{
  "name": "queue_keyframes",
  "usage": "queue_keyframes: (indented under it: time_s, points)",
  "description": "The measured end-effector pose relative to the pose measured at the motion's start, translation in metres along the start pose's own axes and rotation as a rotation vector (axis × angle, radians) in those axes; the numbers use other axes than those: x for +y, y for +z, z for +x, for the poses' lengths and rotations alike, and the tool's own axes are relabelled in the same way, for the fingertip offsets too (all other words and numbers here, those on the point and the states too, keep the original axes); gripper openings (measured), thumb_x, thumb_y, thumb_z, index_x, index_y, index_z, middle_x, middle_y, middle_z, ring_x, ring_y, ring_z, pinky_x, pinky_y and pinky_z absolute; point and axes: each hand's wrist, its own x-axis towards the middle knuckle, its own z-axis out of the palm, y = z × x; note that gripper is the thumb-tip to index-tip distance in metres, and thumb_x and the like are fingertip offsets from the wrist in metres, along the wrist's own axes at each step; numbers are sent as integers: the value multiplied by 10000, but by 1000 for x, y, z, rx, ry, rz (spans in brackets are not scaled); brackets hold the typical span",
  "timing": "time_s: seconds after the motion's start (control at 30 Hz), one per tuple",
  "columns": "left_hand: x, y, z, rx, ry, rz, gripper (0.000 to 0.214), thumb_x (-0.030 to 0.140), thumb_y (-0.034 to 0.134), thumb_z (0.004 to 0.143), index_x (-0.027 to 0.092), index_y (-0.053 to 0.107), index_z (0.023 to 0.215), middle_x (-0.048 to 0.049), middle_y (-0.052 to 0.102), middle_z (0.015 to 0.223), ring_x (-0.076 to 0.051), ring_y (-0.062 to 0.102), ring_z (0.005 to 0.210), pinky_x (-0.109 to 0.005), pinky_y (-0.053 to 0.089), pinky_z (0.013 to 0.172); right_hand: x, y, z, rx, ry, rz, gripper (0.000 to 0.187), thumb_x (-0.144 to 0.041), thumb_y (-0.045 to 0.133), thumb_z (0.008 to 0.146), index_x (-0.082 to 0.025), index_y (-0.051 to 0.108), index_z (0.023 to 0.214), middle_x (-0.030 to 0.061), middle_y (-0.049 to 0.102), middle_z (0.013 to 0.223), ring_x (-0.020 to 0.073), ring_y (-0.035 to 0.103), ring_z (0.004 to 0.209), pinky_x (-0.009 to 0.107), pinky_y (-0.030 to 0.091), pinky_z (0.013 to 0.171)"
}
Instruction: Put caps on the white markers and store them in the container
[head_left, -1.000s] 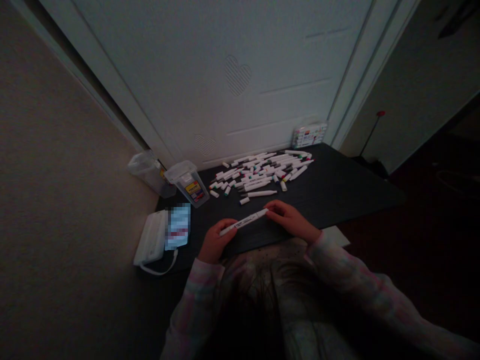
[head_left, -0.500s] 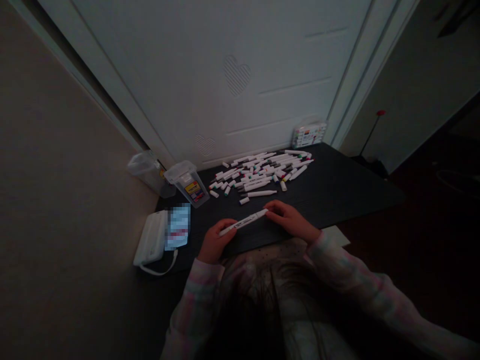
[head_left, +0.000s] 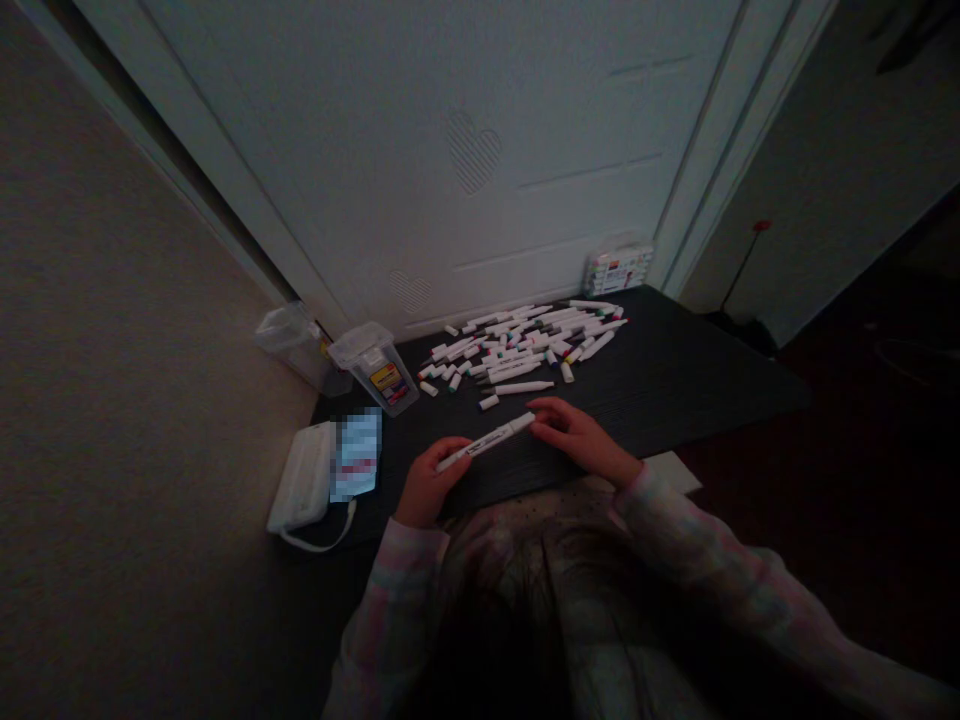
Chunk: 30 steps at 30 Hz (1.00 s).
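A white marker (head_left: 486, 441) is held level just above the dark table (head_left: 675, 385), near its front edge. My left hand (head_left: 429, 484) is closed on the marker's left end. My right hand (head_left: 576, 437) pinches its right end. Beyond the hands lies a spread of several white markers and loose caps (head_left: 525, 345) with coloured tips. One marker (head_left: 523, 387) and a cap (head_left: 488, 402) lie closest to my hands.
A clear plastic box (head_left: 375, 366) with a label stands at the table's back left, a second clear box (head_left: 294, 343) beside it. A marker case (head_left: 619, 268) leans against the white door. A white device with a cable (head_left: 303, 487) and a blurred screen (head_left: 357, 453) lie at left.
Both hands have stayed on the marker; it has shifted very slightly up and left. Nothing else has moved.
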Motion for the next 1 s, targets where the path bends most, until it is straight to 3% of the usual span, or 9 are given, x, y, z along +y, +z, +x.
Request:
queue_keyframes:
  time_s: [0.37,0.57,0.87,1.0]
  points:
    - [-16,-2,6,125,1,-227,226,295,608,652,175,641,842,28,580,612,-125,511,637,-236,366,660,1,-1,1,-3,30,72,293,-305,581,704,-173,545,962,2,563,751,132,533,701,277,406,669]
    - [-14,2,8,150,-13,-413,224,282,621,629,149,632,809,29,553,565,-109,481,602,-234,351,646,-1,1,2,6,38,99,270,-291,606,689,-167,579,927,-9,558,723,124,513,675,267,383,645]
    - [14,44,9,43,-39,-673,226,356,534,684,138,591,697,21,506,525,-99,466,545,-232,375,581,-4,24,3,-70,30,273,371,-285,624,670,-181,558,1020,-19,559,704,114,515,650,259,392,628]
    - [21,57,8,-29,-66,-686,220,323,532,699,119,607,663,-5,544,533,-106,481,525,-237,382,564,-6,21,3,-57,34,349,270,-309,601,693,-180,581,929,-20,558,685,112,514,643,259,397,639]
